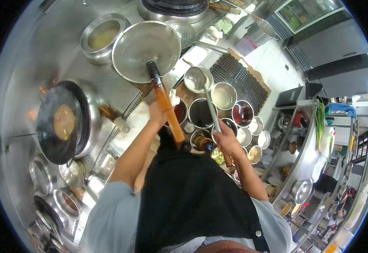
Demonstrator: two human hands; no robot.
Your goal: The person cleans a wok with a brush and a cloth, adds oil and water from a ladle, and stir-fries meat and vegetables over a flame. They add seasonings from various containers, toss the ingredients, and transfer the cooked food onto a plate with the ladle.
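My left hand (158, 113) grips the orange wooden handle (168, 109) of a large round steel strainer pan (144, 49), held out over the counter. My right hand (227, 141) holds the long handle of a steel ladle (197, 79), whose bowl hovers above the row of seasoning bowls (224, 96). A black wok (59, 122) with brownish food sits on the burner at the left, with small flames beside it.
A steel pot of liquid (103, 36) stands at the back. Several small bowls of sauces and spices (243, 114) crowd the counter on the right. Steel pots and a skimmer (70, 175) lie lower left. A shelf with dishes (302, 192) runs along the right.
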